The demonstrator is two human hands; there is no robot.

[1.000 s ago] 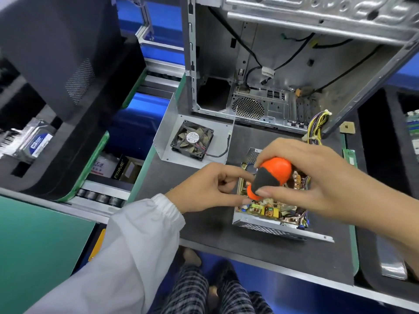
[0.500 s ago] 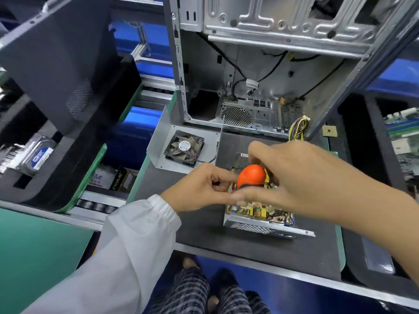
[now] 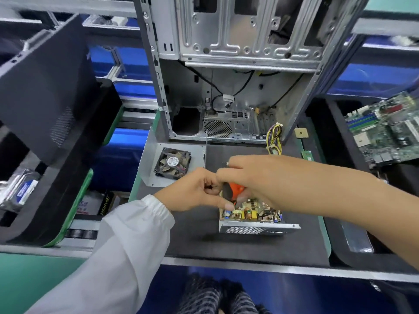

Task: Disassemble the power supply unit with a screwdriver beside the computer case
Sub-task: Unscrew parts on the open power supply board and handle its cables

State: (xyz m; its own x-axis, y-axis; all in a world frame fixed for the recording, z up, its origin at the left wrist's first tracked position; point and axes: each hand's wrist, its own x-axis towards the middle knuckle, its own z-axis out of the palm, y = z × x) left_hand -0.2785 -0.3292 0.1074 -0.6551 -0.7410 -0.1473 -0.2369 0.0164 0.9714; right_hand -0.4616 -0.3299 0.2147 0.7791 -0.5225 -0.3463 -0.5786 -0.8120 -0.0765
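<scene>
— Since a moment ago, what is changing?

— Both of my hands are sitting lower over the power supply unit [image 3: 254, 217], and the orange handle of the screwdriver [image 3: 235, 191] is showing far less than before; my right hand [image 3: 260, 180] is now covering most of it. The view is also tipping up, so more of the computer case [image 3: 229, 71] is showing.

— Where is the unit lying relative to your fingers?

— It is resting open-topped on the dark worktop [image 3: 195, 236], just in front of the case. My right fingers are curling round the screwdriver handle directly above its circuit board. My left hand [image 3: 195, 191] is at the unit's left edge, fingers curled with the tips pinching together at the base of the handle; whether they are gripping the shaft itself I cannot tell, since it is hidden.

— And around it?

— A fan [image 3: 172, 163] on a grey metal plate is lying to the left of the unit, a bundle of yellow wires [image 3: 274, 139] is trailing behind it by the case, and a motherboard [image 3: 385, 128] is sitting well apart on the right.
</scene>
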